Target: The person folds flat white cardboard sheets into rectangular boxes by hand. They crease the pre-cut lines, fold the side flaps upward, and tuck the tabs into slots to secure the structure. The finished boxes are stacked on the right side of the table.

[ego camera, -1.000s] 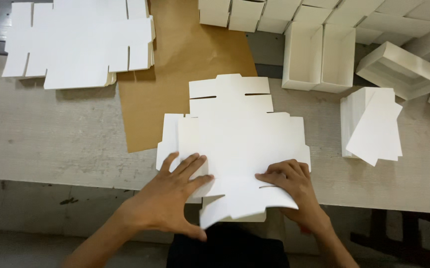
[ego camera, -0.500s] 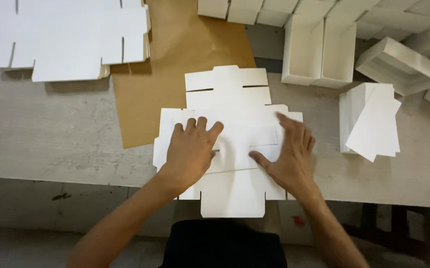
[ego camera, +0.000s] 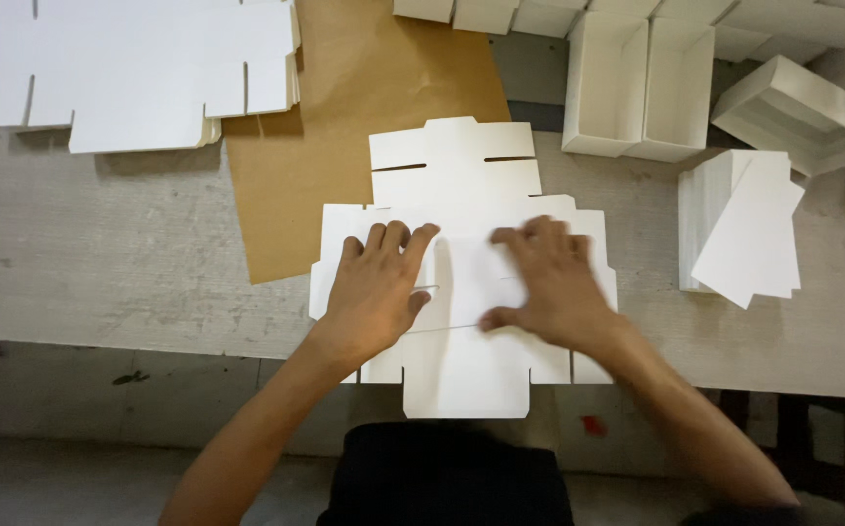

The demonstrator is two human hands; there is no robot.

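A flat white die-cut box blank (ego camera: 457, 166) lies on the grey worktable (ego camera: 101, 263), its near end hanging over the front edge. My left hand (ego camera: 376, 287) presses flat on the blank's left half, fingers together and pointing away from me. My right hand (ego camera: 549, 282) presses flat on the right half, fingers angled leftward. Both palms rest on the card; neither hand grips anything.
A brown paper sheet (ego camera: 345, 107) lies under the blank's far left. A stack of flat white blanks (ego camera: 140, 68) sits at the back left. Folded white boxes (ego camera: 637, 83) stand at the back right, and a pile of white cards (ego camera: 739, 229) lies at the right.
The blank's near flap, lifted and held at the table edge a second ago, now lies flat. Both hands moved forward onto the blank's middle and press down.
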